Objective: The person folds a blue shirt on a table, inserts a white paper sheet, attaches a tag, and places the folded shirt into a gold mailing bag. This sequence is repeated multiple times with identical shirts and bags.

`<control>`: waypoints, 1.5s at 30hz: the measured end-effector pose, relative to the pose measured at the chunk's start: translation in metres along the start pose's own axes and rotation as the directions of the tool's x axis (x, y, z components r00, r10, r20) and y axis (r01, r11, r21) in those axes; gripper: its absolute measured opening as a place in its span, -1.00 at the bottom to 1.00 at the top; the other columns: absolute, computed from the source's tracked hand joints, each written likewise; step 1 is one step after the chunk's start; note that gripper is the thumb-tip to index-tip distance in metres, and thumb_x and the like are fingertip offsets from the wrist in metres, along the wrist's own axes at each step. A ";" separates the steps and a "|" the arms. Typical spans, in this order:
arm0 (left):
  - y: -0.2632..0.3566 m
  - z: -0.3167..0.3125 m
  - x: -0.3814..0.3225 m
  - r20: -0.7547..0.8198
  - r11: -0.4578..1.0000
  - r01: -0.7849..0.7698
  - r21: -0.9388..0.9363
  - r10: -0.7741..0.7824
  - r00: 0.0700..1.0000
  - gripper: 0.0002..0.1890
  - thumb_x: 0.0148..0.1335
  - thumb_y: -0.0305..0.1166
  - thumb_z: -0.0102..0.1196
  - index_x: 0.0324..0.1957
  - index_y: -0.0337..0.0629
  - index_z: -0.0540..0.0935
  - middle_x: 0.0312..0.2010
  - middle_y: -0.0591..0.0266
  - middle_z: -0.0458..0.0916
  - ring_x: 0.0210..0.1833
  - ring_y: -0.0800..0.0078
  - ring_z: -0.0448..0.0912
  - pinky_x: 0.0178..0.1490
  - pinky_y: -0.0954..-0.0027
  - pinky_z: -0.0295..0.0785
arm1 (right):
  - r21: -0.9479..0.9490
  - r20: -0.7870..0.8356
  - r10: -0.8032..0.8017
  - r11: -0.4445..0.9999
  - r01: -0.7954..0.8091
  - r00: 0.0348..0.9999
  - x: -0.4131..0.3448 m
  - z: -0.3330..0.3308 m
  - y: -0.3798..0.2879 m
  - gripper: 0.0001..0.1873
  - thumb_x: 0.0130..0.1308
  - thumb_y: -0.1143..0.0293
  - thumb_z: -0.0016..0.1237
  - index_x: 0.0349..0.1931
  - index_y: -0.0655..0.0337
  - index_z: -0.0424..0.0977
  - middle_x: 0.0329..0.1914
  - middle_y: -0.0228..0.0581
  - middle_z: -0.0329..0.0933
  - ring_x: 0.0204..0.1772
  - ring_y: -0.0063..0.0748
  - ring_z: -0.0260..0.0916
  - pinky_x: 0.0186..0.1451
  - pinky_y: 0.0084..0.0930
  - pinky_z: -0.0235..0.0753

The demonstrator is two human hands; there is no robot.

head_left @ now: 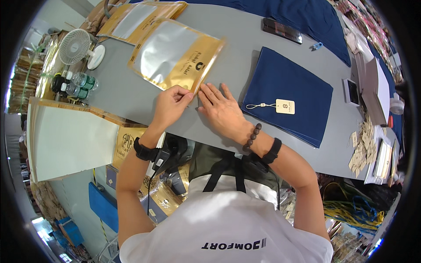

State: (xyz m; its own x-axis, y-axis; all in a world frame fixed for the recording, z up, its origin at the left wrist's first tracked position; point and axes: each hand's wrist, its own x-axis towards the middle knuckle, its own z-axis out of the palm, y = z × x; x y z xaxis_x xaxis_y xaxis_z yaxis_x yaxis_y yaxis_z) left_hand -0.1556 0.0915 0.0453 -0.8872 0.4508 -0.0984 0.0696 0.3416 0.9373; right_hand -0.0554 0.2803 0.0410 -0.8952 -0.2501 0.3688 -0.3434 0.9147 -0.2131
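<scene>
My left hand [174,104] pinches the near corner of a gold plastic pouch with a clear window [179,49] between thumb and forefinger. Beside it, the fingertips of my right hand [221,110] rest at the pouch's near edge, the palm down towards the grey table [207,128]. To the right lies a folded navy-blue cloth [292,79], flat on the table. A cream hang tag [285,106] with a looped string sits on the cloth. Behind the pouch, more gold pouches [131,19] are stacked at the far left.
A white fan [75,46] and plastic bottles [82,80] stand at the left. A smartphone [282,30], blue thread snips [316,46] and more navy cloth [296,13] lie at the far side. Loose tags [361,148] and a small dark-faced box [351,92] are at the right.
</scene>
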 end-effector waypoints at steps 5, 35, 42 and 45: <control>-0.004 0.010 -0.008 -0.002 0.995 -0.077 0.064 0.078 0.997 -0.83 0.38 -0.44 0.34 -0.18 -0.39 0.73 -0.40 0.28 0.77 -0.35 0.71 0.65 -0.27 0.57 0.53 | 0.019 0.003 -0.007 1.000 0.007 1.000 -0.006 -0.003 0.007 -0.44 0.41 0.31 0.02 0.37 0.36 0.40 0.45 0.01 0.40 0.56 -0.06 0.27 0.63 0.07 0.17; 0.050 0.080 0.067 0.081 0.716 -0.270 0.643 0.288 0.954 -0.77 0.27 -0.29 0.28 -0.15 -0.24 0.71 -0.34 -0.02 0.75 -0.25 -0.03 0.71 -0.13 0.08 0.56 | 0.032 0.302 0.566 0.798 -0.602 0.767 -0.001 -0.082 0.214 -0.41 0.16 0.02 0.44 0.04 0.29 0.67 0.00 0.12 0.73 0.14 0.11 0.67 0.17 -0.19 0.65; 0.037 0.099 0.045 0.189 0.877 -0.315 0.363 0.261 0.946 -0.83 0.32 -0.44 0.25 -0.11 -0.30 0.72 -0.45 0.08 0.70 -0.42 0.33 0.64 -0.23 0.35 0.50 | 0.570 -0.073 0.223 0.809 -0.143 0.972 -0.022 -0.049 0.135 -0.58 0.13 0.23 0.47 -0.13 0.28 0.63 -0.10 -0.09 0.67 0.00 0.08 0.59 0.07 -0.17 0.56; 0.032 0.102 0.024 -0.110 0.971 -0.189 0.144 0.205 0.973 -0.82 0.37 -0.41 0.28 -0.05 -0.26 0.74 -0.45 0.15 0.71 -0.44 0.52 0.59 -0.28 0.45 0.47 | 0.397 -0.046 0.388 0.853 -0.339 0.921 -0.020 -0.046 0.112 -0.58 0.17 0.19 0.44 -0.09 0.25 0.64 -0.08 -0.08 0.68 0.02 0.07 0.61 0.07 -0.12 0.60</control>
State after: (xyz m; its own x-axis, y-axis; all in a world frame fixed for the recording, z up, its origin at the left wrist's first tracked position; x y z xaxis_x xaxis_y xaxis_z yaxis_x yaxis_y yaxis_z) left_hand -0.1282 0.1969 0.0390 -0.8986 0.4182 0.1332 0.3007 0.3656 0.8809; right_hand -0.0633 0.4025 0.0511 -0.9443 0.1388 0.2983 -0.1020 0.7386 -0.6663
